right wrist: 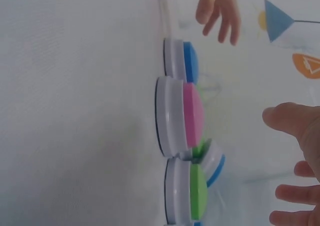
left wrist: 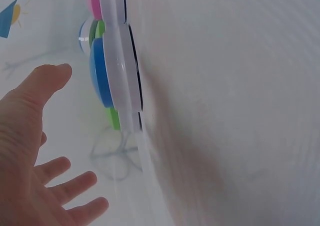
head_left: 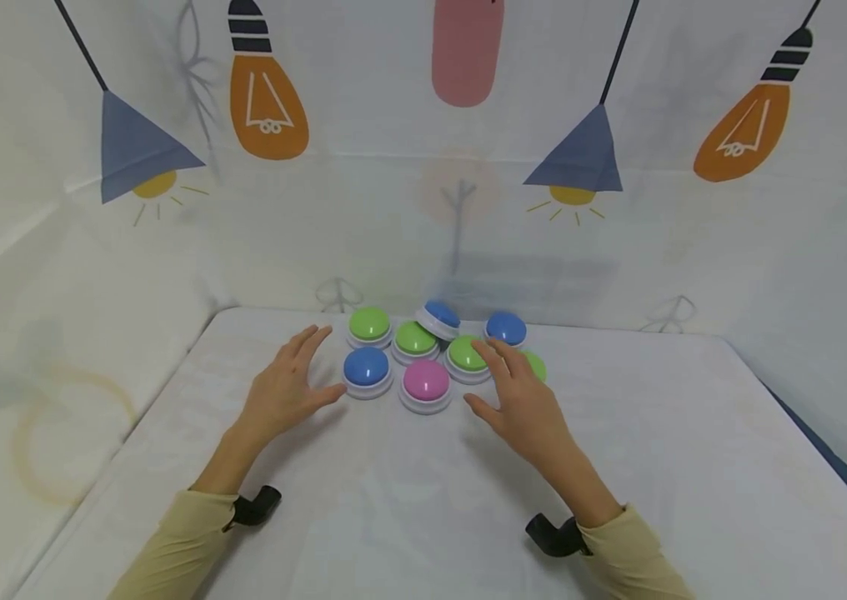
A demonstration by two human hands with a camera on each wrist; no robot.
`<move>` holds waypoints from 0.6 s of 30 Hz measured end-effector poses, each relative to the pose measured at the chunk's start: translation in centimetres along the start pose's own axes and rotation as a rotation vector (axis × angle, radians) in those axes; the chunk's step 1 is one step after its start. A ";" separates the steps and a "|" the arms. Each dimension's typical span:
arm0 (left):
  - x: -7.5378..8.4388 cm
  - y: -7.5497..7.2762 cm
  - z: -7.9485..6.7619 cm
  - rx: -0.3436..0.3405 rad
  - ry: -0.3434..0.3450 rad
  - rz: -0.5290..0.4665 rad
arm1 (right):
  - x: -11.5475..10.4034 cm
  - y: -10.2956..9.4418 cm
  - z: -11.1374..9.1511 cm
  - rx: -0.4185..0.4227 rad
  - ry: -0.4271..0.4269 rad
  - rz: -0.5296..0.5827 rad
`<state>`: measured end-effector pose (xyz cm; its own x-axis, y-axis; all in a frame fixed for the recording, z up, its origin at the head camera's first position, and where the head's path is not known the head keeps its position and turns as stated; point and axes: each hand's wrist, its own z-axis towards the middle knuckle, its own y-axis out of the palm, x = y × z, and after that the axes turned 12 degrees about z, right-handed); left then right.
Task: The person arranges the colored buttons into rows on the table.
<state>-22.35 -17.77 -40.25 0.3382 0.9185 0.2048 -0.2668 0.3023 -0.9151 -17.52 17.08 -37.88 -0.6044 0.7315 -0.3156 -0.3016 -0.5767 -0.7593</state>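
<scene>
Several round push buttons with white bases are clustered at the back of the white table. My left hand (head_left: 281,387) hovers left of the front blue button (head_left: 366,367), fingers spread and holding nothing. Over the right side of the group is my right hand (head_left: 524,404), also spread, partly hiding a green button (head_left: 536,365). Between the hands stands a pink button (head_left: 426,382). Behind it are green buttons (head_left: 415,339), and one blue button (head_left: 440,317) leans tilted on its neighbours. In the left wrist view, the thumb is apart from the blue button (left wrist: 101,73).
A white cloth wall (head_left: 393,225) printed with lamps and bulbs rises directly behind the buttons. The white tabletop (head_left: 393,500) stretches in front and to both sides. Another cloth wall (head_left: 33,333) stands along the left edge.
</scene>
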 end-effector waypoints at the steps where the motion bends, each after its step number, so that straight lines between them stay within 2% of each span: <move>1: 0.0 0.0 0.0 -0.003 0.000 0.000 | -0.1 0.2 0.2 -0.008 -0.001 0.005; 10: 0.5 0.1 0.4 0.005 -0.006 -0.007 | -1.1 2.1 2.2 -0.062 0.043 0.037; 18: 1.0 0.6 0.7 -0.003 -0.013 -0.011 | -2.2 4.6 3.9 -0.068 0.036 0.095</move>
<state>-22.78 -16.55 -40.37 0.3293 0.9184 0.2193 -0.2599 0.3115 -0.9140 -20.47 11.39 -38.51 -0.6004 0.6884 -0.4070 -0.1928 -0.6185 -0.7618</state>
